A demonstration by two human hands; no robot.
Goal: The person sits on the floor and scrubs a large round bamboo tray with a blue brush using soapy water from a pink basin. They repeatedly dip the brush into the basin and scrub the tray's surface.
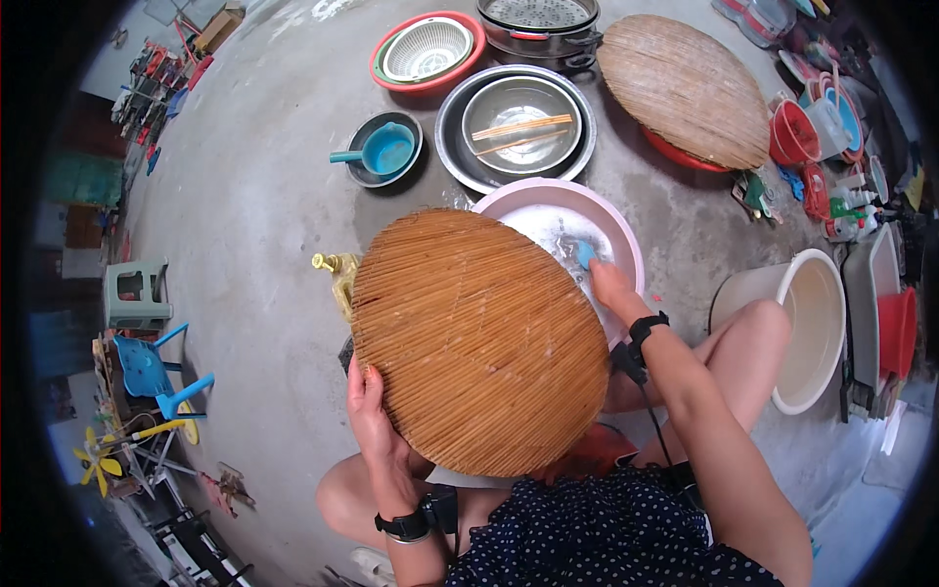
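My left hand (373,411) grips the lower left edge of a round mat of stitched plant stalks (480,345). The mat is tilted in front of my lap, its brown stalks marked by several pale spots. It covers part of a pink plastic basin (637,257) with sudsy water in it. Inside that basin, my right hand (610,285) holds a small blue scrubber or brush (585,254); its exact kind cannot be told. Black straps with small boxes sit on both wrists, and a cable hangs from the right one.
Beyond the basin stand a metal basin (444,158) holding a bowl with chopsticks, a blue dipper (389,149) and a steamer pot (539,44). A second stalk mat (682,88) covers a red basin. A cream tub (821,330) stands right; a brass-coloured fitting (341,275) is left.
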